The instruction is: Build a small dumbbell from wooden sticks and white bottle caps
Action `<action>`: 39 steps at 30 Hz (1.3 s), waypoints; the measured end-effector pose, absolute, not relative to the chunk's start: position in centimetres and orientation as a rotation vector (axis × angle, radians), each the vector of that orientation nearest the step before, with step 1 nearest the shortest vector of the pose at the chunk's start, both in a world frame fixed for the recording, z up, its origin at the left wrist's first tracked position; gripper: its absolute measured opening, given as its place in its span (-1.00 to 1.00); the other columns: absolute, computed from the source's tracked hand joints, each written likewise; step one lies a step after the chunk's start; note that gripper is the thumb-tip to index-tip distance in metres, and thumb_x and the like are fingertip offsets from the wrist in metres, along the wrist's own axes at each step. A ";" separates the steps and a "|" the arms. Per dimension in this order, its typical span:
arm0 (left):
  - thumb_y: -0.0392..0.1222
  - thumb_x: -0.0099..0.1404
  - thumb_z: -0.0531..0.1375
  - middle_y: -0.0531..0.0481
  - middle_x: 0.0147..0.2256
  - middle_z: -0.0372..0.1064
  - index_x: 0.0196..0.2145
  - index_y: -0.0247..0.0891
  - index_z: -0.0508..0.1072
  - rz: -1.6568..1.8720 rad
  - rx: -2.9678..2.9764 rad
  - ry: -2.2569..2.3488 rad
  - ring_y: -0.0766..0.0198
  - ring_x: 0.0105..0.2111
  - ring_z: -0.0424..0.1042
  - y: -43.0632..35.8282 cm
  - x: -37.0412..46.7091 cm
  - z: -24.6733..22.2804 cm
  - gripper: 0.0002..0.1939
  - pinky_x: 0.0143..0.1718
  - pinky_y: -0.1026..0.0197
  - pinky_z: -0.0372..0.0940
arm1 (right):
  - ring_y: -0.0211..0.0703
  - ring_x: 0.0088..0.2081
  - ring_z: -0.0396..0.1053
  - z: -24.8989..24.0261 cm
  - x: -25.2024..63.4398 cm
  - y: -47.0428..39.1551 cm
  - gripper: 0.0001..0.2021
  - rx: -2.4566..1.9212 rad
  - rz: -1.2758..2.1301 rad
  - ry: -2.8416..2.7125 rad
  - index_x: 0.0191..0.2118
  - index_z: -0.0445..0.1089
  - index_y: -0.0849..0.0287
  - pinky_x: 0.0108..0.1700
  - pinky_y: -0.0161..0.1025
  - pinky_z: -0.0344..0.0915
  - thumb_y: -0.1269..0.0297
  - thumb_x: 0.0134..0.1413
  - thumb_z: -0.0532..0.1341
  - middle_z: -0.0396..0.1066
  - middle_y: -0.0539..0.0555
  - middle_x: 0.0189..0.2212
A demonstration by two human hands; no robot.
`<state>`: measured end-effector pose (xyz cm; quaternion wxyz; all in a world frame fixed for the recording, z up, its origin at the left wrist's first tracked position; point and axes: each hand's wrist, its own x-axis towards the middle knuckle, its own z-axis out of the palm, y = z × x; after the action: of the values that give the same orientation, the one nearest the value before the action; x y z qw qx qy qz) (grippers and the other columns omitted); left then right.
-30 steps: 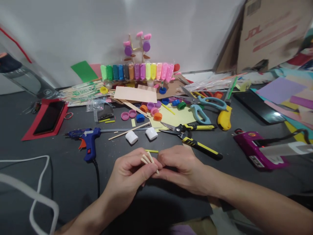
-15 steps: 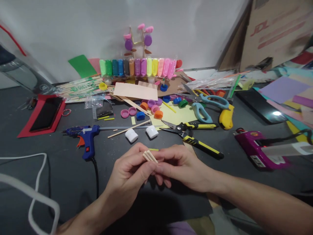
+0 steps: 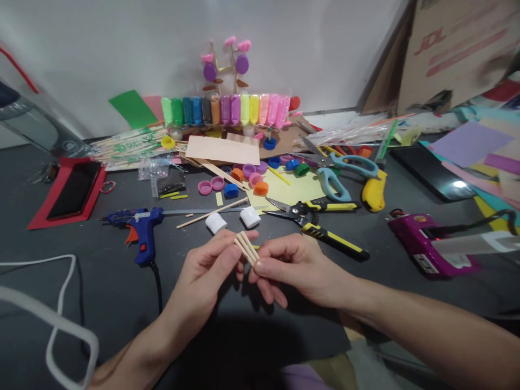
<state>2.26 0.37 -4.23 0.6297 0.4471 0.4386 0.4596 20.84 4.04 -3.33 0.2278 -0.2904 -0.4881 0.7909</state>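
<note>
Between my two hands is a small bunch of short wooden sticks (image 3: 246,249), side by side and tilted. My left hand (image 3: 211,265) pinches their upper left end between thumb and fingers. At the lower right end, the thumb and forefinger of my right hand (image 3: 290,265) grip them, its other fingers curled below. Just beyond my hands lie two white caps (image 3: 216,223) and a longer wooden stick (image 3: 211,213). Black-and-yellow pruning shears (image 3: 312,216) rest open to the right of the caps.
A blue glue gun (image 3: 144,230) lies left, its cord running toward me. Light-blue scissors (image 3: 353,165), a yellow utility knife (image 3: 374,192) and a purple power strip (image 3: 426,244) are right. Coloured bottle caps (image 3: 260,188) and clay packs (image 3: 225,110) sit farther back. A white cable (image 3: 60,319) loops at left.
My hands have drawn slightly apart, and more of the sticks' length shows between them. The left thumb has shifted back toward the upper end. The view has moved slightly.
</note>
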 end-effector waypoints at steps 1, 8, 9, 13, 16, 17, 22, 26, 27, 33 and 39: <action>0.01 0.38 0.22 -0.01 -0.32 0.40 -0.33 -0.21 0.64 1.044 1.044 1.018 0.30 -0.29 0.38 0.3 2.3 -4.2 -0.71 -0.17 0.28 0.27 | -0.42 -0.66 0.27 -3.3 20.8 4.0 -0.68 -0.805 2.187 -1.347 -0.37 0.49 0.29 -0.59 -0.45 0.15 0.09 0.21 0.29 0.44 -0.01 -0.60; -0.07 0.36 0.24 0.06 -0.49 0.30 -0.23 -0.23 0.65 1.013 0.867 0.900 0.38 -0.47 0.29 0.1 2.7 -3.9 -0.77 -0.37 0.29 0.22 | -0.41 -0.66 0.30 -3.2 20.7 4.3 -0.61 -0.771 2.294 -1.347 -0.32 0.52 0.30 -0.59 -0.46 0.19 -0.03 0.18 0.29 0.46 0.00 -0.59; -0.06 0.35 0.26 0.06 -0.50 0.32 -0.24 -0.23 0.65 1.022 0.829 0.884 0.39 -0.47 0.28 0.2 2.7 -3.9 -0.78 -0.38 0.31 0.22 | -0.40 -0.66 0.32 -3.3 20.7 4.5 -0.59 -0.755 2.313 -1.327 -0.31 0.53 0.30 -0.59 -0.45 0.20 -0.05 0.19 0.28 0.48 0.02 -0.58; -0.04 0.30 0.30 0.06 -0.50 0.35 -0.25 -0.21 0.67 1.057 0.765 0.883 0.41 -0.48 0.29 0.5 2.6 -4.0 -0.78 -0.42 0.35 0.22 | -0.39 -0.66 0.33 -3.5 20.8 4.7 -0.59 -0.740 2.319 -1.279 -0.31 0.53 0.30 -0.59 -0.44 0.23 -0.04 0.20 0.28 0.51 0.05 -0.54; -0.04 0.32 0.29 0.07 -0.49 0.33 -0.23 -0.20 0.67 1.031 0.792 0.900 0.40 -0.47 0.31 0.5 2.6 -4.0 -0.78 -0.40 0.33 0.25 | -0.41 -0.65 0.32 -3.6 20.7 4.5 -0.63 -0.769 2.282 -1.316 -0.30 0.53 0.30 -0.58 -0.45 0.22 0.01 0.20 0.29 0.50 0.03 -0.54; -0.04 0.32 0.29 0.07 -0.48 0.33 -0.23 -0.20 0.66 1.029 0.806 0.910 0.40 -0.47 0.32 0.4 2.6 -4.0 -0.78 -0.40 0.32 0.25 | -0.41 -0.65 0.31 -3.6 20.7 4.4 -0.63 -0.781 2.268 -1.330 -0.29 0.53 0.30 -0.57 -0.45 0.21 0.01 0.19 0.30 0.50 0.02 -0.55; -0.02 0.29 0.31 0.03 -0.47 0.42 -0.27 -0.24 0.66 1.010 0.765 0.934 0.38 -0.48 0.36 0.4 2.6 -4.0 -0.76 -0.42 0.32 0.26 | -0.41 -0.63 0.31 -3.4 20.6 4.1 -0.71 -0.806 2.230 -1.348 -0.28 0.54 0.29 -0.56 -0.44 0.23 0.10 0.14 0.36 0.48 0.00 -0.55; -0.02 0.25 0.34 0.05 -0.54 0.40 -0.33 -0.26 0.66 0.999 0.717 0.898 0.43 -0.54 0.31 0.5 2.6 -3.8 -0.77 -0.49 0.38 0.20 | -0.41 -0.61 0.30 -3.2 20.6 3.9 -0.82 -0.847 2.054 -1.461 -0.34 0.57 0.25 -0.55 -0.46 0.25 0.21 0.15 0.36 0.48 -0.01 -0.55; -0.03 0.25 0.34 0.05 -0.55 0.40 -0.33 -0.26 0.66 0.998 0.723 0.896 0.44 -0.55 0.30 0.6 2.6 -3.8 -0.77 -0.50 0.39 0.19 | -0.40 -0.60 0.31 -3.1 20.6 3.9 -0.82 -0.848 2.006 -1.498 -0.35 0.57 0.24 -0.55 -0.46 0.25 0.22 0.15 0.35 0.47 -0.02 -0.55; -0.08 0.30 0.31 0.01 -0.50 0.45 -0.28 -0.26 0.67 0.979 0.819 0.924 0.45 -0.54 0.28 0.4 2.4 -3.9 -0.80 -0.49 0.37 0.19 | -0.37 -0.57 0.34 -3.3 20.7 3.8 -0.79 -0.831 1.725 -1.727 -0.39 0.58 0.23 -0.52 -0.47 0.26 0.26 0.24 0.29 0.46 -0.02 -0.57; -0.06 0.31 0.29 0.06 -0.54 0.35 -0.25 -0.25 0.66 0.962 0.931 0.961 0.42 -0.54 0.27 0.6 2.3 -4.1 -0.78 -0.48 0.34 0.17 | -0.36 -0.58 0.31 -3.2 20.8 4.1 -0.71 -0.813 1.559 -1.836 -0.38 0.58 0.21 -0.53 -0.44 0.20 0.13 0.27 0.27 0.45 -0.03 -0.59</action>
<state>2.32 0.57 -4.10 0.6793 0.4147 0.4281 0.4282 20.77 4.10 -3.22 0.2953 -0.3056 -0.6899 0.5861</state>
